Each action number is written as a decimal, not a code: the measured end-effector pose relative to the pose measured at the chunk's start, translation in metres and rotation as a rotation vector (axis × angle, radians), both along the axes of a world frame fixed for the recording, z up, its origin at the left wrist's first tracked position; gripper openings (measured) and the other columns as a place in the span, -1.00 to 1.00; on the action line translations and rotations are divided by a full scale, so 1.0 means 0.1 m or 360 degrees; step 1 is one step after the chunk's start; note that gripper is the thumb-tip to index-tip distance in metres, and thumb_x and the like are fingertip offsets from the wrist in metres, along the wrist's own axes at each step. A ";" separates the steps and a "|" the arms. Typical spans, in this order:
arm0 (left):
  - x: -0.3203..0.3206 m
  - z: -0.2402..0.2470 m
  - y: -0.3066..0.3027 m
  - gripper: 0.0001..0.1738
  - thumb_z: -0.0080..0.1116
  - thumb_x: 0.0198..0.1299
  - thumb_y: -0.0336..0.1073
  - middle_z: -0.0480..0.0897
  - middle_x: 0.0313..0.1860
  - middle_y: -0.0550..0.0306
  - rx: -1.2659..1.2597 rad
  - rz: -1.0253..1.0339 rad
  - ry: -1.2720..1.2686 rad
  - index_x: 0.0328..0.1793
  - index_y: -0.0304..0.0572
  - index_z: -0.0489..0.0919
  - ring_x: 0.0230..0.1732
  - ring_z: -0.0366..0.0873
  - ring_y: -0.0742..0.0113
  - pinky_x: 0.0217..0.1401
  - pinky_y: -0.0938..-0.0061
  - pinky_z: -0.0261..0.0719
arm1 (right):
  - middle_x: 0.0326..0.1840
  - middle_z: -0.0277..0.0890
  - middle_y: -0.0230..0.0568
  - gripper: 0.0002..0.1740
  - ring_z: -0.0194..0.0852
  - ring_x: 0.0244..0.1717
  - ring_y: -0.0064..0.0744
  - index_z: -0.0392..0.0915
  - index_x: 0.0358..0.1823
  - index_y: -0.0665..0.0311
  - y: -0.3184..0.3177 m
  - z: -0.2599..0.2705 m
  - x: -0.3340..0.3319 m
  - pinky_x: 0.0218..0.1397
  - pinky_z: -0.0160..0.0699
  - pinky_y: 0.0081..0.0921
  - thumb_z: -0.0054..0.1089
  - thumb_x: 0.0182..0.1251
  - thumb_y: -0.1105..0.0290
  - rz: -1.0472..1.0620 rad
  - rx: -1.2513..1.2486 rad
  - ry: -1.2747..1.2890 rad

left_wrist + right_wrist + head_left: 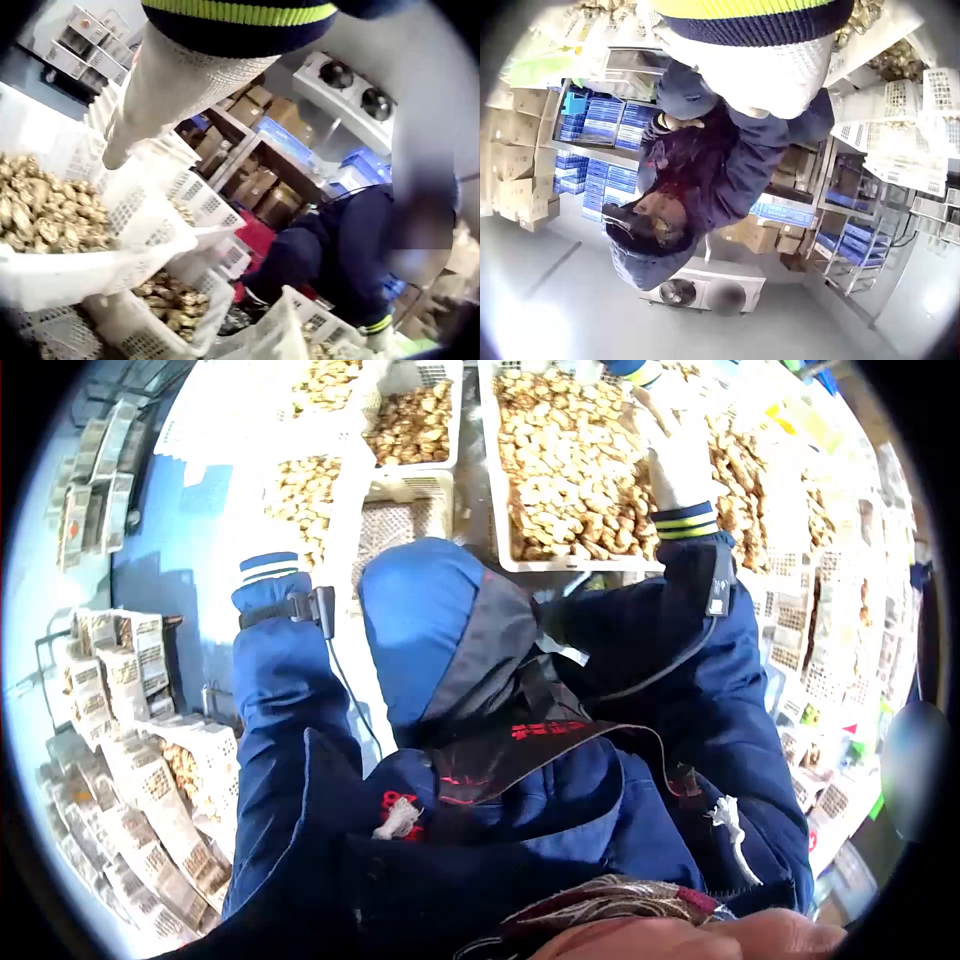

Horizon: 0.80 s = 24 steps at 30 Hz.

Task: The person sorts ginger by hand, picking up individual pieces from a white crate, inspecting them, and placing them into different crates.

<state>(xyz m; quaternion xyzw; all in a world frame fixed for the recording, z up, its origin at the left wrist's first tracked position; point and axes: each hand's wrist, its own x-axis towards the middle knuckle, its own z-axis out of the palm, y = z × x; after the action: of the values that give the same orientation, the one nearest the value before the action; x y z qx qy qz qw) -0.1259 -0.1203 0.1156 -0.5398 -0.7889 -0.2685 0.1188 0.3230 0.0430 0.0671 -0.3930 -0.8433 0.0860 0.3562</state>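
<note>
My left hand (pixel 176 90), in a white knit glove, reaches down over the wall of a white crate (pixel 142 202) in the left wrist view. Its fingers look extended, fingertips close to the crate's rim. Inside lie many knobbly tan-brown pieces (pixel 49 206). Glare washes this hand out in the head view. My right hand (pixel 682 472), also gloved in white, is over the right side of a large white crate (pixel 505 540) full of similar pieces (pixel 575 460). Its fingers are mostly hidden in the right wrist view; I cannot tell whether they hold a piece.
A smaller crate of brown pieces (pixel 412 425) stands between my hands. Another person (pixel 705 157) in dark clothing leans in opposite me. White crates (pixel 180 770) are stacked along the left. Shelves with blue trays (pixel 611 120) and cardboard boxes (pixel 517 150) stand behind that person.
</note>
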 end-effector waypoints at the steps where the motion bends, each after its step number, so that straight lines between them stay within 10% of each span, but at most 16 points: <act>1: 0.23 0.03 0.08 -0.73 0.16 0.29 -0.20 0.67 -0.06 0.10 0.0002 -0.0083 0.0269 0.04 -0.12 0.57 0.01 0.60 0.20 0.00 0.32 0.58 | 0.19 0.62 -0.13 -0.53 0.55 0.15 -0.39 0.53 0.30 0.30 -0.07 0.02 -0.03 0.27 0.48 -0.48 0.18 0.43 0.26 -0.0055 -0.0475 0.0287; 2: 0.46 0.06 0.19 -0.72 0.16 0.28 -0.19 0.67 -0.06 0.11 0.0020 -0.0166 0.0506 0.04 -0.11 0.57 0.01 0.60 0.19 -0.01 0.31 0.58 | 0.17 0.64 -0.13 -0.53 0.56 0.14 -0.40 0.55 0.28 0.28 -0.13 0.04 -0.06 0.26 0.47 -0.48 0.22 0.39 0.26 -0.0180 -0.0861 0.0570; 6: 1.22 -0.25 0.72 -0.69 0.16 0.25 -0.19 0.67 -0.06 0.14 0.0172 -0.0571 0.1031 0.08 -0.06 0.58 0.01 0.60 0.17 -0.05 0.28 0.56 | 0.08 0.68 -0.10 -0.58 0.58 0.17 -0.18 0.63 0.19 0.09 0.02 -0.90 0.21 0.39 0.41 -0.27 0.13 0.38 0.14 -0.0126 -0.0378 -0.0724; 9: 1.37 -0.99 1.03 -0.74 0.15 0.25 -0.21 0.66 -0.13 0.16 0.0353 -0.0831 0.1103 0.03 -0.05 0.58 -0.06 0.60 0.20 0.03 0.28 0.52 | 0.08 0.66 -0.03 -0.58 0.58 0.18 -0.04 0.64 0.16 0.06 -0.05 -1.00 0.15 0.29 0.52 -0.23 0.13 0.35 0.09 -0.0162 -0.0965 -0.0828; 11: 1.40 -1.27 1.03 -0.73 0.07 0.31 -0.23 0.63 -0.08 0.08 0.0672 -0.1229 -0.0096 0.07 -0.11 0.54 -0.01 0.57 0.15 0.15 0.24 0.48 | 0.10 0.64 0.02 -0.60 0.57 0.16 0.03 0.63 0.11 0.14 -0.20 -0.85 -0.06 0.24 0.54 -0.18 0.14 0.36 0.10 -0.0156 -0.1026 -0.0866; 14: 1.55 -1.03 1.21 -0.60 -0.17 0.51 -0.22 0.55 0.18 -0.18 0.1196 -0.1255 -0.3847 0.31 -0.30 0.43 0.23 0.47 -0.07 0.41 0.10 0.43 | 0.12 0.63 -0.03 -0.64 0.58 0.15 -0.01 0.62 0.11 0.16 0.02 -1.50 -0.27 0.20 0.59 -0.20 0.18 0.33 0.23 0.0189 -0.0522 -0.0622; 17: 1.58 -1.06 1.31 -0.61 -0.08 0.49 -0.15 0.60 0.06 -0.10 0.1057 -0.0578 -0.4108 0.25 -0.24 0.48 0.11 0.52 -0.04 0.29 0.08 0.48 | 0.20 0.56 -0.12 -0.44 0.53 0.20 -0.06 0.47 0.33 0.05 0.16 -1.58 -0.73 0.24 0.56 -0.21 0.24 0.27 0.24 0.0043 -0.0039 -0.1029; 24: 1.55 -1.04 1.28 -0.62 -0.13 0.50 -0.15 0.58 0.03 -0.04 0.1037 -0.0843 -0.3961 0.25 -0.23 0.45 0.12 0.49 -0.02 0.32 0.13 0.46 | 0.16 0.56 -0.04 -0.48 0.53 0.20 -0.01 0.46 0.32 -0.04 0.20 -1.65 -0.52 0.25 0.53 -0.18 0.18 0.33 0.12 -0.0276 -0.0563 -0.1062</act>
<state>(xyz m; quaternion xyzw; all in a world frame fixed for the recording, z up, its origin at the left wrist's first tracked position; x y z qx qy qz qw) 0.0293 0.0079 0.0113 -0.0168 -0.1401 -0.7754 -0.6155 0.2713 0.0631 -0.0976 -0.5246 -0.8487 0.0671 -0.0052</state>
